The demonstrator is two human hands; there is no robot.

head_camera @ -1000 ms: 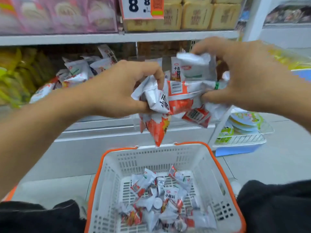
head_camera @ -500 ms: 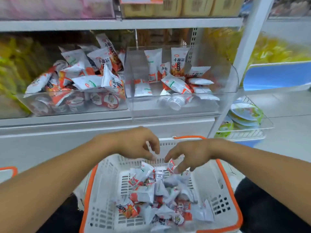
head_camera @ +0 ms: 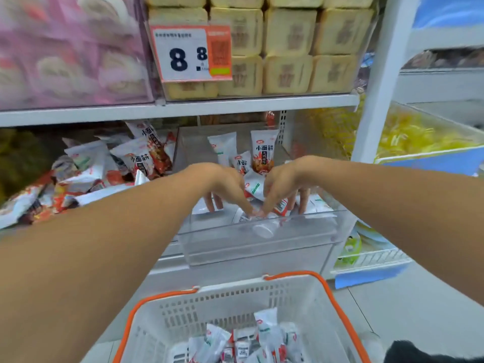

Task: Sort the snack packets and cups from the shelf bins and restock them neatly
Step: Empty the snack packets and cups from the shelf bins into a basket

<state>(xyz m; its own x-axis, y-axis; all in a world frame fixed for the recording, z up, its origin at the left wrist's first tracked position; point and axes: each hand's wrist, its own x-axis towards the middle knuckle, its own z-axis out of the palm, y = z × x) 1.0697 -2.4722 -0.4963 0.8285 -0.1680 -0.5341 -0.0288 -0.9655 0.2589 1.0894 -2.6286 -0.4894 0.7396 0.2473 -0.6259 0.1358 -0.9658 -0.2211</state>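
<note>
both hands are sunk into the clear bin with fingers curled down among the packets: left hand then right hand, but what is actually gripped cannot be told; loose packets could be spilled short of the basket if scooped carelessly

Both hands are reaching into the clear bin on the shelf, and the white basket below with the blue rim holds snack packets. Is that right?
Not quite: the basket's rim is orange, not blue, as the head view shows. The rest holds: the left hand and right hand both reach into the clear bin on the shelf, and the white basket below holds snack packets.
</note>
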